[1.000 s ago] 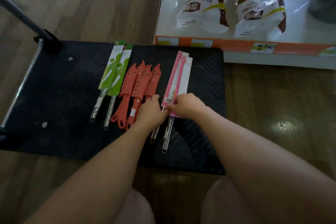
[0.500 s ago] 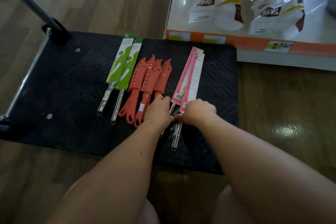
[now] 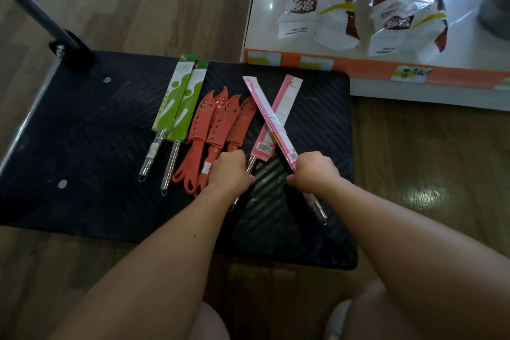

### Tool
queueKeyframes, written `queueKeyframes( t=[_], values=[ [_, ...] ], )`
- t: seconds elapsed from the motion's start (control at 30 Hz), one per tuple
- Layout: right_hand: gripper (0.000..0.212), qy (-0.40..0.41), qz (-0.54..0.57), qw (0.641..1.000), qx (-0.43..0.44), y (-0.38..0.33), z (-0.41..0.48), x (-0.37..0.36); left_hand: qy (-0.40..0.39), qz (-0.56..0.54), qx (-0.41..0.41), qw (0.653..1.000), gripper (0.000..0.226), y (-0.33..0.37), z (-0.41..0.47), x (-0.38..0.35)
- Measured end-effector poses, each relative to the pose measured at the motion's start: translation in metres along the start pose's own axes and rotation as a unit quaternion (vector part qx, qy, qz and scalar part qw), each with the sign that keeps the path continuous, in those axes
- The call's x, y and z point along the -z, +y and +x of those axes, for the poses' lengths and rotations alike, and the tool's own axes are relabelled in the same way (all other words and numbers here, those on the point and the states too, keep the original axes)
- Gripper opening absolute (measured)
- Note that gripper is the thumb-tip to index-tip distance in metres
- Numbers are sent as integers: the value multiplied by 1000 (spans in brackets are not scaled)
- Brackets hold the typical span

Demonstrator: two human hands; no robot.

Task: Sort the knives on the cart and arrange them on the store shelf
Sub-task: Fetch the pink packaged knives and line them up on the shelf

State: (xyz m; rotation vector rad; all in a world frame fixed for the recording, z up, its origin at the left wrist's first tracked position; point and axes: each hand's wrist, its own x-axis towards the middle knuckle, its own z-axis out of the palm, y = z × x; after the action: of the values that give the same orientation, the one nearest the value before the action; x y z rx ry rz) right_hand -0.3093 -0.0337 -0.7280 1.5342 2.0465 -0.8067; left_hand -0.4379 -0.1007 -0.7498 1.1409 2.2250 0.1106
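Note:
On the black cart deck [image 3: 82,124] lie two knives in green card sleeves [image 3: 179,102] and several orange sheathed knives [image 3: 220,124]. Two long knives in pink card sleeves cross each other like an X above the deck's right part. My left hand [image 3: 230,170] grips the metal handle of the one that leans right [image 3: 284,102]. My right hand [image 3: 314,170] grips the handle of the one that leans left [image 3: 271,119], with its metal end sticking out below the wrist.
The white store shelf [image 3: 265,14] with an orange price strip stands just beyond the cart's far right corner and holds two bagged goods [image 3: 323,5]. The cart's handle post [image 3: 41,19] rises at the far left. Wooden floor surrounds the cart.
The two pink-sleeved knives lay side by side under my hands; now each hand has lifted one by its handle, and the two have swung apart into a cross.

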Motion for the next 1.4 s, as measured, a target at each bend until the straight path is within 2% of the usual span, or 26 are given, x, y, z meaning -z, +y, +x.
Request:
queueKeyframes(
  t=[0.1, 0.2, 0.33, 0.43, 0.5, 0.7, 0.87, 1.03, 1.13, 1.4],
  values=[
    [21, 2, 50, 999, -2, 9, -1, 7, 4, -37, 5, 999, 23, 1, 0, 6],
    [25, -4, 165, 986, -12, 10, -1, 14, -5, -138, 12, 990, 18, 3, 2, 10],
    [24, -19, 324, 946, -4, 9, -10, 28, -42, -338, 22, 940, 18, 5, -1, 25],
    [21, -35, 423, 904, 38, 8, -18, 41, -36, -402, -12, 915, 14, 8, -7, 41],
    [19, -37, 449, 890, 70, 7, -21, 48, -27, -433, -35, 900, 15, 13, -10, 49],
    [10, 8, 435, 894, 107, 3, -20, 67, 23, -459, -72, 885, 18, 37, -11, 66],
    [9, 61, 446, 890, 73, 1, -54, 103, 26, -428, -58, 902, 21, 61, -42, 108],
    [6, 88, 405, 908, 68, -3, -141, 189, 27, -413, -39, 910, 16, 111, -113, 208],
    [11, 124, 367, 919, 75, -10, -206, 256, 32, -398, -46, 915, 14, 150, -167, 275],
    [22, 160, 303, 935, 89, -17, -386, 422, 34, -353, -75, 932, 19, 255, -308, 438]
  ],
)
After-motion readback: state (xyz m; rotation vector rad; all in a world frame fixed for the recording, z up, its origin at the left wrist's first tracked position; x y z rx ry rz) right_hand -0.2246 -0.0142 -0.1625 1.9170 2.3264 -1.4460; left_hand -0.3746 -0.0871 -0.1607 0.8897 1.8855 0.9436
